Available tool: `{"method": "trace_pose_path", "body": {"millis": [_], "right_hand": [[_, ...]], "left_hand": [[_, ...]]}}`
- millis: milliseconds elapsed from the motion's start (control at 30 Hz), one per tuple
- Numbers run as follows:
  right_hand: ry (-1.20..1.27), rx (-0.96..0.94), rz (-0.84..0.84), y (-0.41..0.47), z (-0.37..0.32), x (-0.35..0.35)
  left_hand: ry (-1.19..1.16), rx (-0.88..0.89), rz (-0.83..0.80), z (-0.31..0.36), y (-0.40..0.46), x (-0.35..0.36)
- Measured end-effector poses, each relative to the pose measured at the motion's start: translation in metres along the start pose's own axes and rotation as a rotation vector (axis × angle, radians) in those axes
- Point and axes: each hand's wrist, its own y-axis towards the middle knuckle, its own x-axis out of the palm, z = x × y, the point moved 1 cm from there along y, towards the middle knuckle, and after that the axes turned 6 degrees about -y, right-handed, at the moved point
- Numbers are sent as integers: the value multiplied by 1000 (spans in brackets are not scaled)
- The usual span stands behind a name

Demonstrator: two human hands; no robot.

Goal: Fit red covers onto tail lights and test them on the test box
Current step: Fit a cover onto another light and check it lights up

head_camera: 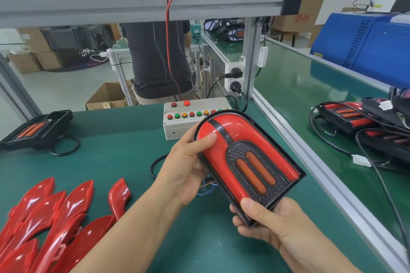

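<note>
I hold a tail light (248,162) above the green table, a black housing with a glossy red cover on its face and two orange strips in the middle. My left hand (188,166) grips its upper left edge, thumb pressing on the red cover. My right hand (266,221) grips its lower end, thumb on the black rim. Thin blue and orange wires hang beneath it. The white test box (177,127) with rows of red, green and orange buttons sits just behind the light. Several loose red covers (55,217) lie piled at the lower left.
A tail light without a red cover (35,131) lies at the far left with its black cable looped beside it. More tail lights (359,122) with cables are stacked at the right, past an aluminium rail (321,175). A person in a dark shirt (155,57) stands behind the bench.
</note>
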Motion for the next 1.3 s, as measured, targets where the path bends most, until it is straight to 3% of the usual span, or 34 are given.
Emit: {"method": "trace_pose_path", "body": {"millis": [167, 367, 633, 967, 1167, 1300], "right_hand": [[-40, 55, 0, -4, 6, -7], [-73, 93, -64, -7, 8, -5], [-67, 20, -1, -6, 8, -3], [-55, -9, 124, -5, 17, 5], [1, -9, 176, 2, 22, -5], [-49, -2, 149, 3, 22, -10]], "left_hand": [[-21, -112, 69, 4, 2, -4], [53, -64, 255, -2, 3, -6], [124, 6, 90, 1, 1, -7], [156, 110, 264, -12, 9, -9], [44, 55, 130, -30, 10, 3], [-53, 51, 160, -39, 13, 7]]}}
